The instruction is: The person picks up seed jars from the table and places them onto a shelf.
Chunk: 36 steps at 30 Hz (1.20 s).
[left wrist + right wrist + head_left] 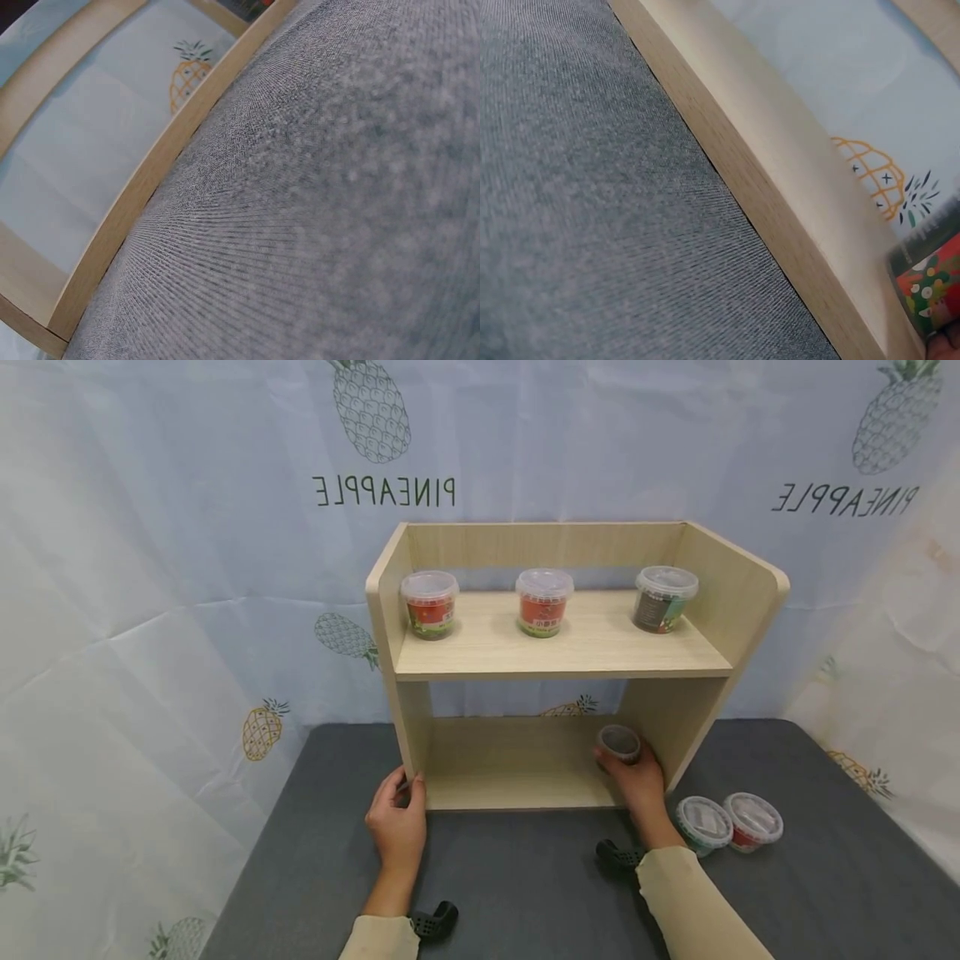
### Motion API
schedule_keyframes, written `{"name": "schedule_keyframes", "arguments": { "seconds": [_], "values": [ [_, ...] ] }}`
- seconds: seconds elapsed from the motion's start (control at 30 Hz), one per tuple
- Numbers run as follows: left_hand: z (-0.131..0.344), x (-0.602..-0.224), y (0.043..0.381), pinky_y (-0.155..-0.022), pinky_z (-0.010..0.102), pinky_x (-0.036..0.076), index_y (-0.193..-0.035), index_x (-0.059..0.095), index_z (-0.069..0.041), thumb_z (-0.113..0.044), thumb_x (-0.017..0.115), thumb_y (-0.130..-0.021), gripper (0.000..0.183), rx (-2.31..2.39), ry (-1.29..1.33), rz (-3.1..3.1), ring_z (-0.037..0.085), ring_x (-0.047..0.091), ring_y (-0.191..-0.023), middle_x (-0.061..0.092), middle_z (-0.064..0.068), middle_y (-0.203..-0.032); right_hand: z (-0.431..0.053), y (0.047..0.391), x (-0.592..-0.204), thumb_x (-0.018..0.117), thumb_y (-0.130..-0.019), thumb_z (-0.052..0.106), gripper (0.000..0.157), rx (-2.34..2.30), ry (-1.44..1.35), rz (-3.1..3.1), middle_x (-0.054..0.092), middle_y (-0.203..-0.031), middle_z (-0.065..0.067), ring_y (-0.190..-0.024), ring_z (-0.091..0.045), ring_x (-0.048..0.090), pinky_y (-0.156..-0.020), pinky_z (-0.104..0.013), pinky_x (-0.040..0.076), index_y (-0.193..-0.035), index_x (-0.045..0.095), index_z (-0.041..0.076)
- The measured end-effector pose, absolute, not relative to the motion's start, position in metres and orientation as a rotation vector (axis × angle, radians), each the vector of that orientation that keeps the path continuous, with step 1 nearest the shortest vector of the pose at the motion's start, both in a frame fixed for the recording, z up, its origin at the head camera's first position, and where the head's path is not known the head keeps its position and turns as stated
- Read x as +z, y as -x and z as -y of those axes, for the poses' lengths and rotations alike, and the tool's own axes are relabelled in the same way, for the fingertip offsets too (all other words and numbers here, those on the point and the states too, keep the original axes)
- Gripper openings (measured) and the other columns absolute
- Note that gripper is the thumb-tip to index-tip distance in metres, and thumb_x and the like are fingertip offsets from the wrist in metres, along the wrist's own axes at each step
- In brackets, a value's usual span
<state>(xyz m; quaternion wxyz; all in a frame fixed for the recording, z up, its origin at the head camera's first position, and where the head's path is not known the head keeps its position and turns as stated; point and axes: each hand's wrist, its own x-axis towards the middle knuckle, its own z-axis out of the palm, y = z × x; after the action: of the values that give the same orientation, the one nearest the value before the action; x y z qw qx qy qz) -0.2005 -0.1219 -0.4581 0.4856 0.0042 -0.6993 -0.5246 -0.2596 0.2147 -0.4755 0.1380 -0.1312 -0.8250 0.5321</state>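
A two-tier wooden shelf (517, 777) stands on the dark grey table. My left hand (398, 827) grips the lower front edge of its left side panel, thumb on the inner side. On the lower tier, near the right panel, my right hand (642, 783) holds a small lidded plastic tub (619, 740) by its side. The right wrist view catches part of that tub's red and dark printed label (934, 281) with a fingertip below it. In the left wrist view the shelf's bottom board (142, 184) shows, but the hand itself does not.
Three similar tubs stand on the upper tier: a left one (431, 606), a middle one (543, 603) and a right one (663, 600). A green-sided tub (703, 823) and a red-sided tub (752, 821) sit on the table beside my right forearm. A pineapple-print cloth (187, 527) hangs behind.
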Motion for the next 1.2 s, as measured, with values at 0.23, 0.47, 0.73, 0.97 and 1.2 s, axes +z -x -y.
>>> {"name": "schedule_keyframes", "arguments": {
  "seconds": [0.23, 0.47, 0.73, 0.97, 1.2],
  "values": [
    [0.125, -0.47, 0.206, -0.067, 0.025, 0.06, -0.102, 0.072, 0.008, 0.01, 0.073, -0.081, 0.021, -1.292, -0.018, 1.719, 0.032, 0.071, -0.082, 0.072, 0.019, -0.099, -0.212, 0.25, -0.475, 0.076, -0.086, 0.042, 0.083, 1.61, 0.35, 2.311, 0.047, -0.148, -0.019, -0.136, -0.031, 0.043, -0.109, -0.047, 0.037, -0.151, 0.038, 0.008],
    [0.131, -0.49, 0.214, -0.07, 0.008, 0.053, -0.108, 0.073, 0.0, 0.001, 0.075, -0.085, 0.023, -1.348, -0.01, 1.74, 0.029, 0.072, -0.081, 0.072, 0.015, -0.104, -0.206, 0.225, -0.472, 0.076, -0.088, 0.029, 0.09, 1.852, 0.329, 2.178, 0.025, -0.16, -0.019, -0.149, -0.028, 0.024, -0.12, -0.042, 0.027, -0.156, 0.022, 0.004],
    [0.133, -0.49, 0.213, -0.07, 0.009, 0.054, -0.109, 0.074, -0.004, -0.007, 0.074, -0.088, 0.022, -1.366, -0.016, 1.748, 0.021, 0.072, -0.082, 0.073, 0.011, -0.105, -0.198, 0.18, -0.444, 0.073, -0.09, 0.032, 0.1, 1.919, 0.413, 2.292, 0.017, -0.162, -0.022, -0.149, -0.034, 0.02, -0.119, -0.042, 0.028, -0.157, 0.007, 0.0],
    [0.13, -0.481, 0.211, -0.066, 0.009, 0.054, -0.106, 0.074, 0.001, 0.001, 0.074, -0.085, 0.021, -1.33, -0.016, 1.726, 0.028, 0.072, -0.076, 0.073, 0.016, -0.102, -0.207, 0.147, -0.417, 0.079, -0.085, 0.017, 0.062, 1.543, 0.383, 2.122, 0.061, -0.127, -0.009, -0.108, -0.002, 0.058, -0.081, -0.002, 0.046, -0.138, 0.051, 0.005],
    [0.121, -0.454, 0.196, -0.064, 0.025, 0.059, -0.101, 0.072, 0.009, 0.011, 0.073, -0.081, 0.02, -1.299, -0.027, 1.726, 0.036, 0.071, -0.078, 0.072, 0.023, -0.098, -0.248, 0.141, -0.426, 0.087, -0.073, 0.013, 0.064, 0.921, 0.331, 2.14, 0.066, -0.118, -0.02, -0.107, -0.019, 0.057, -0.092, -0.028, 0.045, -0.129, 0.059, -0.003]
  ]
}}
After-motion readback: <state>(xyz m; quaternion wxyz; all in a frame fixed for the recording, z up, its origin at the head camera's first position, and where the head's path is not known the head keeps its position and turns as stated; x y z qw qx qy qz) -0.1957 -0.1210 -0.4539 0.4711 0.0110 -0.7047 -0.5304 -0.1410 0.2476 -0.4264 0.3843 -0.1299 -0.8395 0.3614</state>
